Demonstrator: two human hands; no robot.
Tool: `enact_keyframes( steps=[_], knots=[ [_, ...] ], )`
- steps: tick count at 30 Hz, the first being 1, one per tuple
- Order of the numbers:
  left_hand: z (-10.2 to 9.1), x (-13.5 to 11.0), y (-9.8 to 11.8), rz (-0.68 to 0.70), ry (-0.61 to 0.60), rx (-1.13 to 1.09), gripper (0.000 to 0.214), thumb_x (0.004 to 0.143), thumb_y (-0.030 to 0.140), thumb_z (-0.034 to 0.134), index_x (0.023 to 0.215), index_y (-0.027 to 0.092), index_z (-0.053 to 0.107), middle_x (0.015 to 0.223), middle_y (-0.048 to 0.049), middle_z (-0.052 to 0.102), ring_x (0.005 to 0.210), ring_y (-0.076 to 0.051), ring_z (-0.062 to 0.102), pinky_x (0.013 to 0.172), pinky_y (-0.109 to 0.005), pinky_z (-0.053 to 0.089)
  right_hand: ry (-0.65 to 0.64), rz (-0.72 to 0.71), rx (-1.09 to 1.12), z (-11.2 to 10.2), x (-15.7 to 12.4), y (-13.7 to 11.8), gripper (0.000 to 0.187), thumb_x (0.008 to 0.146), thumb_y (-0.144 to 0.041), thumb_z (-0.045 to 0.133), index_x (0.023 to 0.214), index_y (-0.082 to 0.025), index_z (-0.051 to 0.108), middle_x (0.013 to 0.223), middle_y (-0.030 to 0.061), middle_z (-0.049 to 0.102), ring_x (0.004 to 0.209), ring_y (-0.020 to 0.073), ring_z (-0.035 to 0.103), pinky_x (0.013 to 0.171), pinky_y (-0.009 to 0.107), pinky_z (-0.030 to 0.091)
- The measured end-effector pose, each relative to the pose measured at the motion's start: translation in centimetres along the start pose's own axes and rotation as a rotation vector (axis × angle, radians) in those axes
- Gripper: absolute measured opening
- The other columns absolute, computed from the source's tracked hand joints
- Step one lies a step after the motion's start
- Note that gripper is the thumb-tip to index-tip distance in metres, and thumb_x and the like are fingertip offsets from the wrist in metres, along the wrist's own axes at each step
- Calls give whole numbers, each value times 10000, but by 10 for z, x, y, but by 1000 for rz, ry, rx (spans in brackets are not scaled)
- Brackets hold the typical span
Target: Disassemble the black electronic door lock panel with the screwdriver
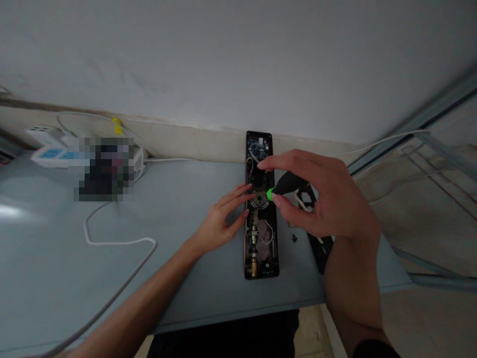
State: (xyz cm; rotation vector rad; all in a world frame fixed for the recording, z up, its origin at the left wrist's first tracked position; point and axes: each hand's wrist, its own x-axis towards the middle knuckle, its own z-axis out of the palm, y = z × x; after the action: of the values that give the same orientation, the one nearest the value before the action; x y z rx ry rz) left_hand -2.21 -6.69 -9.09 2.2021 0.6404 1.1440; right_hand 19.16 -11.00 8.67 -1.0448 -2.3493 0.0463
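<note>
A long, narrow black device casing (276,238) lies on the table with its inside exposed. It holds a circuit board (261,145) at the far end, a round metal part (260,198) in the middle, white wires and brass fittings (254,266) nearer me. My left hand (219,221) rests at the casing's left side, fingers stretched over the edge by the round part. Above its right side, my right hand (324,194) holds a black-handled screwdriver (287,184) with a bright green collar. The thumb presses the collar; the index finger extends forward. The screwdriver's tip cannot be made out.
Small black screws (294,238) lie right of the casing. A black panel (319,253) with cut-outs sits partly under my right arm. At left are a white power strip (52,155), a blurred-out object (106,169) and a white cable (122,242). The wall stands behind.
</note>
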Motion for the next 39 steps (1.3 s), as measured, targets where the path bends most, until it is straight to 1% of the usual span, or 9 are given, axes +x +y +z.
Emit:
enact_keyframes(
  steps=[5, 10, 16, 20, 25, 27, 32, 37, 39],
  knots=[
    [0, 0, -1, 7, 6, 14, 437, 1003, 180, 592, 1437, 226, 575, 1575, -110, 515, 1494, -274, 448, 1240, -539, 395, 44, -4, -65, 3, 2, 2, 167, 962, -243, 632, 1114, -216, 695, 1056, 25, 791, 921, 167, 756, 819, 287, 575],
    [-1, 1, 2, -7, -9, 7, 410, 1012, 177, 574, 1420, 212, 589, 1572, -115, 518, 1499, -267, 441, 1251, -532, 380, 1, 0, -6, 0, 0, 1, 384, 872, -161, 637, 1252, -221, 634, 1204, 45, 756, 1023, 199, 743, 919, 333, 576],
    [0, 0, 1, 1, 7, 17, 420, 1004, 180, 586, 1423, 221, 584, 1567, -113, 524, 1485, -271, 461, 1229, -550, 407, 36, -8, -72, 1, 1, 2, 150, 961, -232, 634, 1102, -235, 685, 1041, 8, 789, 917, 156, 753, 826, 274, 574],
    [0, 1, 1, -10, -4, -4, 404, 1010, 179, 575, 1412, 217, 596, 1573, -114, 516, 1494, -268, 448, 1244, -551, 383, 9, -10, -18, 0, 1, 0, 378, 863, -139, 631, 1233, -213, 642, 1191, 42, 755, 1022, 192, 739, 907, 317, 574],
    [0, 1, 0, 3, 5, 12, 429, 1003, 183, 594, 1429, 229, 580, 1577, -108, 512, 1498, -271, 442, 1238, -545, 396, 43, -6, -66, 2, 2, 1, 217, 932, -256, 668, 1144, -209, 679, 1073, 32, 778, 926, 173, 744, 828, 294, 576],
    [0, 1, 0, -2, 1, 11, 427, 1004, 184, 590, 1428, 233, 582, 1578, -107, 511, 1495, -272, 447, 1239, -546, 394, 45, -14, -65, 2, 1, 2, 182, 947, -211, 638, 1122, -210, 686, 1049, 20, 780, 877, 153, 740, 805, 279, 572],
    [0, 1, 1, -6, 0, -10, 404, 1009, 182, 582, 1410, 231, 596, 1577, -110, 513, 1498, -269, 442, 1243, -556, 384, 0, -5, 24, 0, 1, 0, 401, 844, -144, 639, 1237, -220, 639, 1196, 51, 741, 1015, 206, 727, 895, 335, 575],
    [0, 1, 1, -16, -1, 4, 411, 1010, 195, 580, 1419, 234, 588, 1578, -104, 513, 1497, -273, 443, 1236, -562, 394, -2, 30, -34, 0, 3, 0, 132, 954, -274, 636, 1078, -259, 676, 998, 7, 765, 851, 169, 722, 790, 305, 573],
    [0, 1, 1, -20, -2, 4, 402, 1013, 203, 574, 1413, 235, 598, 1576, -103, 515, 1496, -275, 444, 1243, -563, 383, -2, 29, -38, 0, 3, 0, 172, 955, -210, 598, 1100, -269, 669, 1037, 4, 768, 873, 168, 726, 813, 312, 574]
  ],
)
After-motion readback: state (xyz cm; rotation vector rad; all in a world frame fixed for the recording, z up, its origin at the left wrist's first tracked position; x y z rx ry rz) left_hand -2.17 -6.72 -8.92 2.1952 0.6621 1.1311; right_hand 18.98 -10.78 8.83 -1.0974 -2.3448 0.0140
